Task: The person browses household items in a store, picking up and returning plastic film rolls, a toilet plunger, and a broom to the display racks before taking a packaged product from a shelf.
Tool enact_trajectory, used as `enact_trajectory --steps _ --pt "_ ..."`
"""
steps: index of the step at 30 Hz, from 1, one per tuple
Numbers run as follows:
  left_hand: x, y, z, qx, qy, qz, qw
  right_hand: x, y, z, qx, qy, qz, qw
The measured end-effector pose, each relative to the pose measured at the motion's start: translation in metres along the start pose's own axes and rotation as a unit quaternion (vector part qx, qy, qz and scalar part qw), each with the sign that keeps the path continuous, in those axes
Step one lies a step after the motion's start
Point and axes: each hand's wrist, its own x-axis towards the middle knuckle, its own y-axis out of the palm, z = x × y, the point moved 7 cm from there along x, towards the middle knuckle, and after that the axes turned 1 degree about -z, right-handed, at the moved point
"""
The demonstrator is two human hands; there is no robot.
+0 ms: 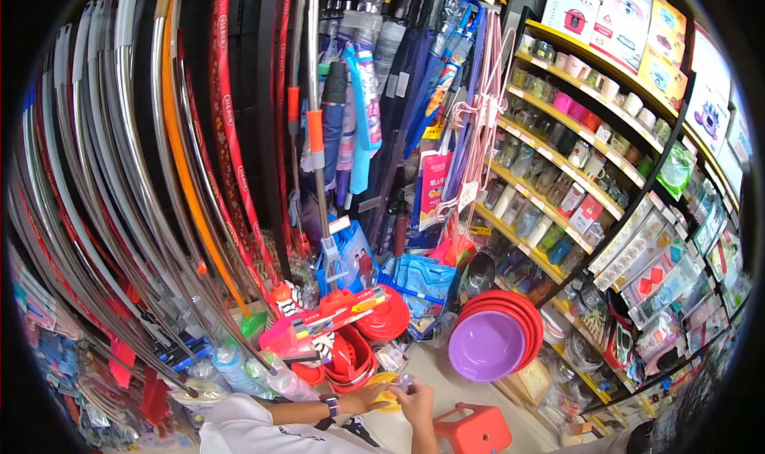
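Observation:
Low in the view, my left hand (357, 400) reaches in from the left, with a watch (330, 405) on its wrist. My right hand (418, 398) comes up from below and faces it. Between the two, the fingers of my right hand pinch a small clear plastic item (404, 383), too small to identify. A round yellow plastic item (383, 401) shows just behind and below my fingers. Whether my left hand grips it or only overlaps it in the picture, I cannot tell.
A red plastic stool (477, 429) stands right of my right hand. Beyond it, a purple basin (485, 346) rests against stacked red basins (534, 334). Long mop and broom handles (131, 113) crowd the left. Umbrellas (358, 101) hang behind; shelves of cups (574, 113) line the right.

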Motion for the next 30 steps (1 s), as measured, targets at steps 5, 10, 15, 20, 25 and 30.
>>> enact_trajectory --steps 5,10,15,20,25,30 --pt "0.051 0.002 -0.036 0.012 0.049 -0.024 0.998 0.018 -0.047 0.016 0.198 0.053 -0.095 0.974" --pt "0.072 0.015 -0.025 -0.014 0.02 -0.019 1.0 0.032 -0.059 0.037 0.229 0.038 -0.089 0.969" --pt "0.096 -0.062 -0.061 -0.14 -0.116 0.039 0.983 0.065 -0.07 0.051 0.144 -0.1 -0.091 0.98" --pt "0.11 -0.176 -0.087 -0.1 0.047 -0.227 0.968 0.105 -0.045 0.062 -0.054 -0.18 0.037 0.981" --pt "0.121 -0.249 -0.097 -0.217 0.053 -0.261 0.939 0.147 -0.016 0.076 0.02 -0.181 0.073 0.981" --pt "0.129 -0.274 -0.079 -0.277 0.062 -0.254 0.924 0.175 0.013 0.102 0.022 -0.228 0.172 0.958"
